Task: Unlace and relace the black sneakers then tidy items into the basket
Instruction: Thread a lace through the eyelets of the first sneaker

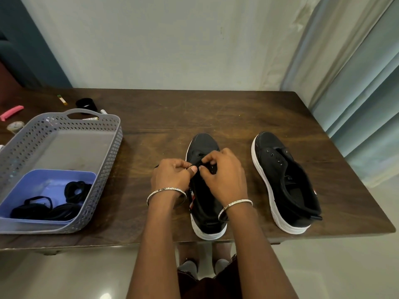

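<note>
Head — left hand [172,176], right hand [224,175] pinching sneaker [203,143].

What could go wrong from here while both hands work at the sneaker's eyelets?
The sneaker lies with its heel at the near edge of the table: a hard pull on the lace by the left hand or right hand might drag it off. The fingers hide most eyelets, so one could be skipped.
</note>
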Available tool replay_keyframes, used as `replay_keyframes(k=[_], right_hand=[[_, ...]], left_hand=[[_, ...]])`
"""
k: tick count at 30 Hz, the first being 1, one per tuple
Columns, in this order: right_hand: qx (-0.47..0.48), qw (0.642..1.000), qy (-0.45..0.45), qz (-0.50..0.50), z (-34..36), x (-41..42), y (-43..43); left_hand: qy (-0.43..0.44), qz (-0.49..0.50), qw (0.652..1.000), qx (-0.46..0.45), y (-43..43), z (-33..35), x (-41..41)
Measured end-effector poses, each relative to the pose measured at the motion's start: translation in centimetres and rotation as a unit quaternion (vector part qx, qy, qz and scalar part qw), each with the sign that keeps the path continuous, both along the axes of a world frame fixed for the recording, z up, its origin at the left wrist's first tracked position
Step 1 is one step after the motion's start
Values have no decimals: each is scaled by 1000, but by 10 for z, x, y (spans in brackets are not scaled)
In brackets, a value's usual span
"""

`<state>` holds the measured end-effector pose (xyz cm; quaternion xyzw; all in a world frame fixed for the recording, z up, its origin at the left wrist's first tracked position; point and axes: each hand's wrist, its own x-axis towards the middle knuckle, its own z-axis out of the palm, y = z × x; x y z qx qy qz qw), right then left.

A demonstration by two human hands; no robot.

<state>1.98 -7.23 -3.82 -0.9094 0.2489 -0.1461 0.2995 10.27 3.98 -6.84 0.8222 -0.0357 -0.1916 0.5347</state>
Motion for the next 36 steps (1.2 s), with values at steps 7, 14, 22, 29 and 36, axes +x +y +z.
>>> replay_keyframes(k=[7,14,22,29,36], right_hand=[[89,991,-64,-79,-8,9,0],[510,784,-150,-321,-16,6,-23],[150,977,-130,-84,4,-1,-12],[3,1000,20,-22,-3,5,1],[430,849,-148,-268,-14,9,-16]], left_hand=[[10,1,1000,-2,0,0,0],[14,1,1000,-7,-1,-2,1],[7,1,1000,-2,-1,0,0],[-10,9,1000,6,0,0,-1],[0,8,1000,-3,-1,0,-1]])
